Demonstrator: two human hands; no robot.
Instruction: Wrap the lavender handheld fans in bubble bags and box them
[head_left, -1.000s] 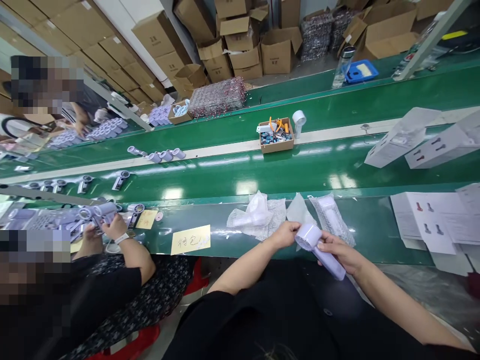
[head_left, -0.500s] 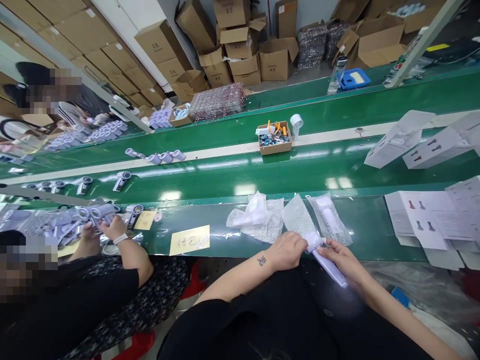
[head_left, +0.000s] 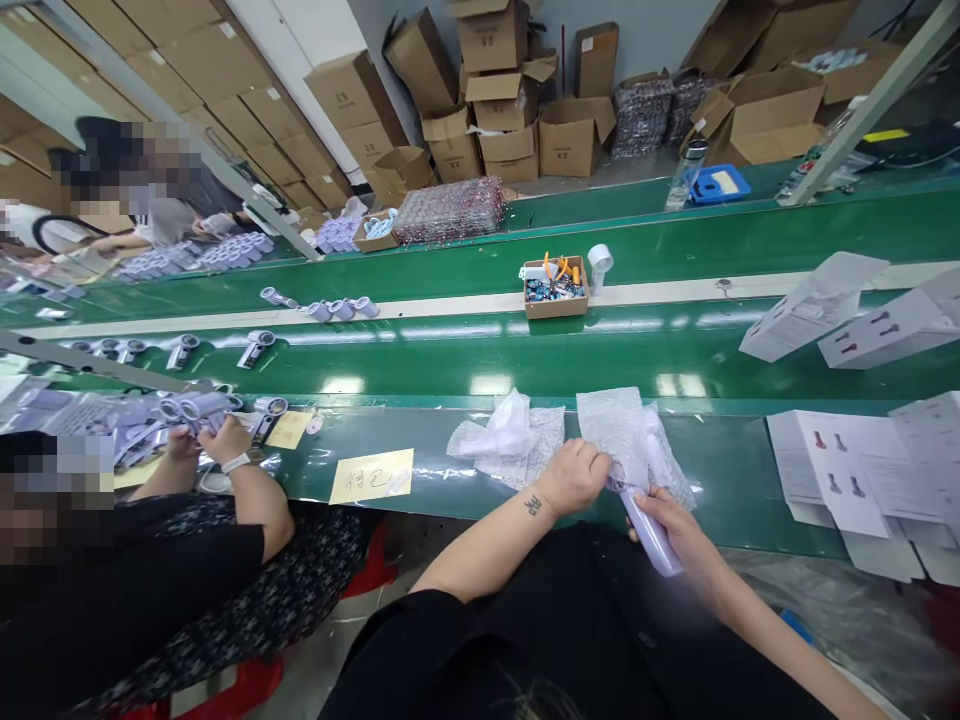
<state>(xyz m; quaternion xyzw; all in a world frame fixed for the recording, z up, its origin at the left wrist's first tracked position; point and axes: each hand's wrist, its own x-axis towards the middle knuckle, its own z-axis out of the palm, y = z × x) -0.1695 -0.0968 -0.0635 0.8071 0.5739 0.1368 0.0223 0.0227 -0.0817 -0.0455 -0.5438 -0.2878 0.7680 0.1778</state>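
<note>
A lavender handheld fan (head_left: 652, 536) sits at the bench's near edge, its handle slanting down toward my body. My right hand (head_left: 664, 515) is wrapped round that handle near the head. My left hand (head_left: 576, 475) pinches the near edge of a bubble wrap bag (head_left: 616, 425), where the fan's head meets the bag's mouth. How far the head lies inside is hard to make out. Just right of this bag, partly behind it, lies another wrapped fan (head_left: 661, 455). To the left rests a fan in bubble wrap (head_left: 510, 430).
A yellow handwritten paper (head_left: 373, 476) lies to the left. Printed white cartons (head_left: 840, 465) stand at right. Across the green belt (head_left: 450, 360) are a small parts box (head_left: 556, 303) and an upright fan (head_left: 599, 268). A co-worker's hands (head_left: 225, 440) hold fans at far left.
The bubble wrap bag has come upright and over the fan's head, which showed bare before. My right hand has shifted from the head's side to around the handle.
</note>
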